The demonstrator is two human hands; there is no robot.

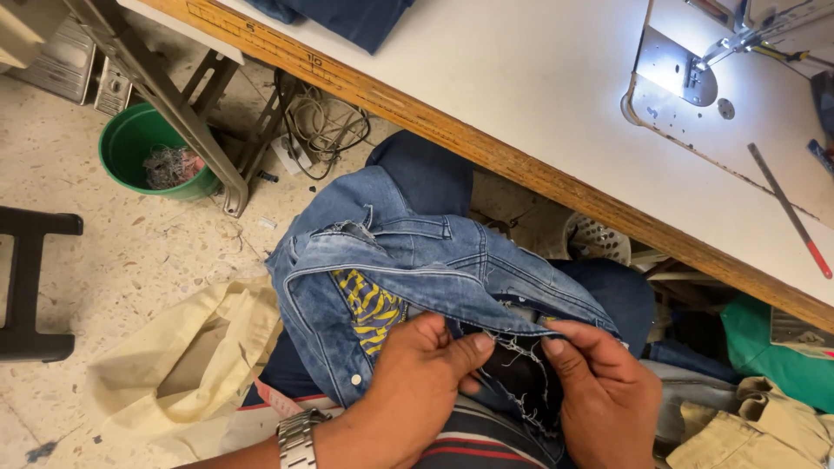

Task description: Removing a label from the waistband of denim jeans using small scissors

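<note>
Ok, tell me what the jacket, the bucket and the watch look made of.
Jacket: washed blue denim, going by the twill look, pale seams and frayed threads at the torn edge.
Bucket: probably plastic, smooth, uniformly green.
Watch: metal links, silvery and shiny, likely steel.

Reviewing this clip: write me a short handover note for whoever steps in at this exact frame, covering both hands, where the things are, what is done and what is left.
Left hand: pinching the frayed edge of the denim jacket, watch on the wrist.
Right hand: gripping the same frayed edge from the other side, loose threads hanging between the two hands.
Jacket lies on the lap, below the edge of the sewing table; the sewing machine is lit at upper right with nothing under its needle. A ruler lies on the table.
Done: torn spot found and held.
Left: the frayed edge looks unsewn; jacket is not yet on the table.
</note>
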